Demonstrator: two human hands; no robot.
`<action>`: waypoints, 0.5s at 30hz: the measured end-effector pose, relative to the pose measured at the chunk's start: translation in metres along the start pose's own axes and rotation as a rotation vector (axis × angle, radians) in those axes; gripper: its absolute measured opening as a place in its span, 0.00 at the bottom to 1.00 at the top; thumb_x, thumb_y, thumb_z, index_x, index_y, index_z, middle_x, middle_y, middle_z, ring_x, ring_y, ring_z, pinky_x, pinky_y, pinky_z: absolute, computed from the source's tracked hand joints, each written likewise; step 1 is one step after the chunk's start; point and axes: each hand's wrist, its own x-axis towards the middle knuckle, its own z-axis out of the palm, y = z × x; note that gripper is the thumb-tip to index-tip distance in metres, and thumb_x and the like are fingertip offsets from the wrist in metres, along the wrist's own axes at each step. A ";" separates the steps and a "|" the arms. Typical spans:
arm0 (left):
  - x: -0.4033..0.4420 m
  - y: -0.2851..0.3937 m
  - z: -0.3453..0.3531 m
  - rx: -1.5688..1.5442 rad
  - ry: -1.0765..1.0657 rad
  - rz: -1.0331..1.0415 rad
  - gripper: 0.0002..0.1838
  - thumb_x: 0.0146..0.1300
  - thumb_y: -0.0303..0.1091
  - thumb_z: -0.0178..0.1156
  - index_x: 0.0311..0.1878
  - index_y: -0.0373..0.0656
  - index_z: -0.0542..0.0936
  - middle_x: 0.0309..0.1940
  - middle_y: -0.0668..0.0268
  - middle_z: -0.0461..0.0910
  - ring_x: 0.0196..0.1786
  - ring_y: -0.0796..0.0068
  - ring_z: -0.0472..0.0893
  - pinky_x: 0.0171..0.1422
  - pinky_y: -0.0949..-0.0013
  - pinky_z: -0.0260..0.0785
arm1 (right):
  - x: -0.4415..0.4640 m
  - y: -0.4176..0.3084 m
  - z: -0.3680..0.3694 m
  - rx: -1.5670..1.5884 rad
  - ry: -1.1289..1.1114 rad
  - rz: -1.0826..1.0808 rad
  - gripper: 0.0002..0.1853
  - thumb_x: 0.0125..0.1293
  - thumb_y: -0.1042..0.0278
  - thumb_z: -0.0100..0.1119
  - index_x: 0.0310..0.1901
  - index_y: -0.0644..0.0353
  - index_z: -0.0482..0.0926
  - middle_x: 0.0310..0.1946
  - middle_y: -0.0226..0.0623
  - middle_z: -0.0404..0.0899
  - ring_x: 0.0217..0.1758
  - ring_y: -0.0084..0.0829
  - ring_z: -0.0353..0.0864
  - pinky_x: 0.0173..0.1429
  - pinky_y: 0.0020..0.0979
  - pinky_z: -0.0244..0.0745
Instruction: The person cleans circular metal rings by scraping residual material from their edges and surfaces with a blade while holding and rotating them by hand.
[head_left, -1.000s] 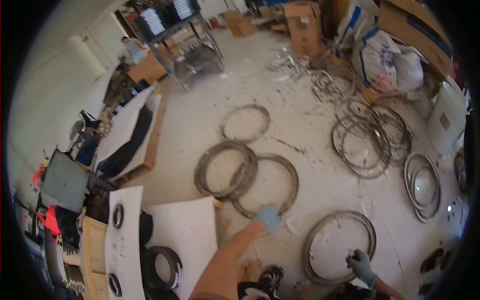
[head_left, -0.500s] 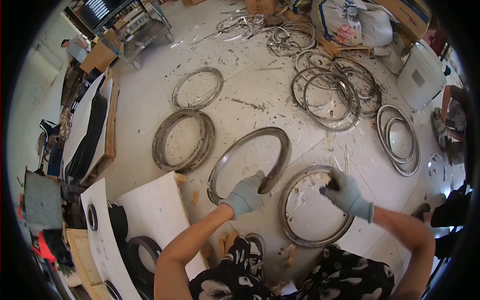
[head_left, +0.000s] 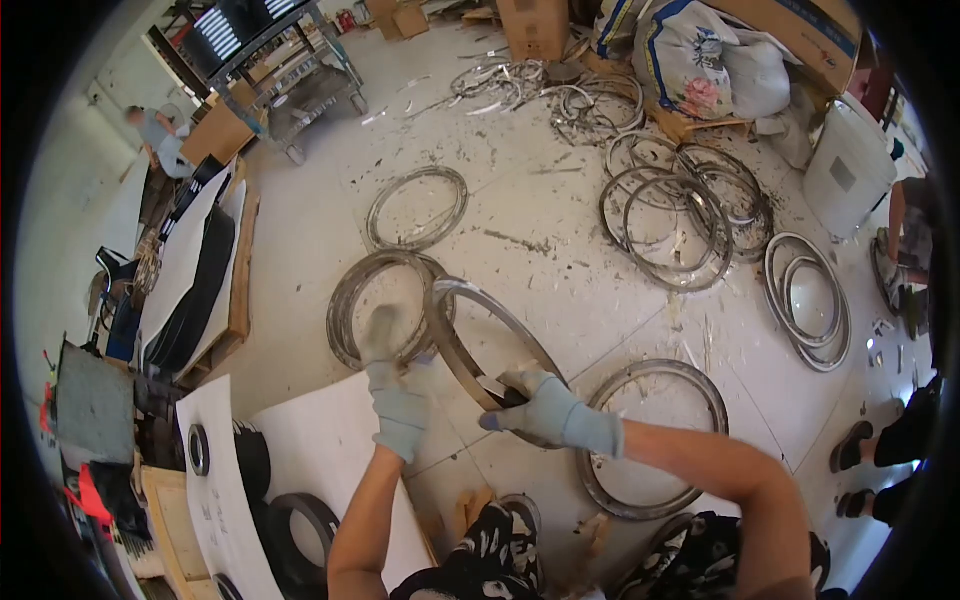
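The right hand (head_left: 540, 410), in a pale blue-grey glove, grasps a dull grey metal ring (head_left: 452, 350) by its near edge, fingers wrapped around the rim. The ring is tilted, in front of the person and between two groups of metal rings; from where I stand, contact with the stack behind it cannot be determined. The left hand (head_left: 390, 370), in a matching glove, is blurred. It is positioned over the near side of a stack of brownish-grey metal rings (head_left: 340, 318); whether it is clenched, released or touching the stack cannot be told.

A single thin grey metal ring (head_left: 462, 198) lies flat on the pale floor (head_left: 280, 320) beyond the stack. A wider grey metal ring (head_left: 652, 368) lies flat to the right, near the person's feet. Farther right, a cluster of overlapping metal rings (head_left: 722, 235) lies near a white plastic bucket (head_left: 848, 170). To the person's left, a black, thick-walled ring (head_left: 322, 510) rests at a large white panel (head_left: 320, 440). At the far left, a co-worker (head_left: 160, 135) is beside a brown cardboard box (head_left: 215, 135)
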 end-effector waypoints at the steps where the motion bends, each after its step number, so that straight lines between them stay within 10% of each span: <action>1: -0.004 -0.007 0.008 -0.686 0.130 -0.588 0.28 0.55 0.49 0.58 0.57 0.45 0.71 0.55 0.58 0.71 0.58 0.57 0.71 0.68 0.54 0.54 | 0.009 0.002 0.006 0.122 0.086 -0.006 0.29 0.52 0.53 0.70 0.50 0.64 0.74 0.34 0.39 0.80 0.39 0.29 0.76 0.44 0.29 0.71; 2: -0.004 -0.012 0.013 -1.375 0.245 -1.176 0.31 0.60 0.53 0.56 0.60 0.43 0.67 0.56 0.59 0.71 0.59 0.59 0.70 0.67 0.53 0.56 | 0.017 0.008 0.019 0.121 0.098 -0.014 0.29 0.52 0.53 0.70 0.50 0.64 0.74 0.34 0.39 0.80 0.39 0.29 0.76 0.44 0.29 0.71; 3: -0.004 -0.021 0.011 -1.460 0.012 -1.213 0.35 0.63 0.60 0.51 0.64 0.42 0.62 0.52 0.57 0.74 0.56 0.62 0.73 0.60 0.55 0.65 | 0.023 0.016 0.035 0.206 0.154 -0.103 0.27 0.53 0.53 0.69 0.49 0.64 0.75 0.33 0.39 0.80 0.37 0.28 0.76 0.43 0.29 0.71; 6: 0.011 -0.003 0.021 -1.288 -0.203 -1.025 0.36 0.62 0.63 0.49 0.64 0.44 0.64 0.51 0.53 0.74 0.54 0.61 0.75 0.57 0.59 0.69 | 0.020 0.018 0.040 0.282 0.123 -0.079 0.21 0.60 0.55 0.63 0.47 0.64 0.74 0.31 0.36 0.79 0.35 0.27 0.77 0.41 0.29 0.71; 8: 0.011 -0.003 0.027 -1.234 -0.165 -1.053 0.32 0.62 0.59 0.53 0.60 0.43 0.68 0.41 0.57 0.77 0.38 0.67 0.80 0.41 0.65 0.75 | 0.040 0.088 0.052 0.444 0.528 -0.575 0.16 0.66 0.59 0.55 0.47 0.63 0.73 0.28 0.35 0.79 0.32 0.26 0.77 0.36 0.29 0.72; 12: 0.010 0.013 0.026 -1.059 -0.113 -1.100 0.22 0.63 0.50 0.57 0.49 0.42 0.73 0.26 0.65 0.75 0.18 0.77 0.72 0.18 0.73 0.66 | 0.030 0.074 -0.007 0.618 0.659 0.003 0.13 0.70 0.60 0.44 0.44 0.61 0.72 0.26 0.35 0.77 0.30 0.27 0.76 0.33 0.32 0.71; 15: 0.006 0.018 0.022 -1.045 -0.133 -1.012 0.24 0.64 0.51 0.55 0.54 0.41 0.72 0.24 0.64 0.74 0.16 0.79 0.71 0.17 0.75 0.65 | 0.038 0.065 -0.021 0.495 0.704 -0.136 0.14 0.69 0.58 0.46 0.44 0.60 0.72 0.26 0.38 0.77 0.29 0.29 0.77 0.33 0.34 0.71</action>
